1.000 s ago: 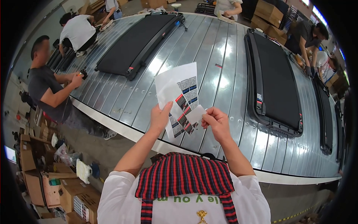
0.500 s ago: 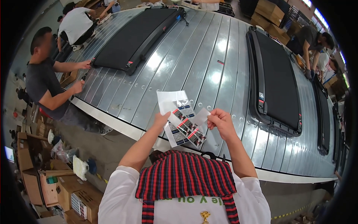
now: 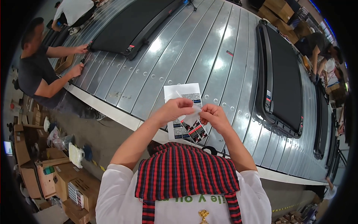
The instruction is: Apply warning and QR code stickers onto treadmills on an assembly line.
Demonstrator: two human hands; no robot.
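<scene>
My left hand and my right hand are close together above the table's near edge. Between their fingertips is a small, pale, see-through piece of film, pinched from both sides. Beneath my hands lies a white sheet with printed square labels, flat on the metal table. Over its lower part slants a second sheet of red, black and white stickers. My left hand and the film cover part of both sheets.
The ribbed metal table spreads ahead. Long black panels lie on it, one at left and one at right. A small red-and-black label lies mid-table. A person in a dark shirt works at the left edge. Cardboard boxes stand lower left.
My left hand has let go of the sticker sheets, which now rest on the table. It has moved right to meet my right hand at the small film piece. The view has shifted slightly.
</scene>
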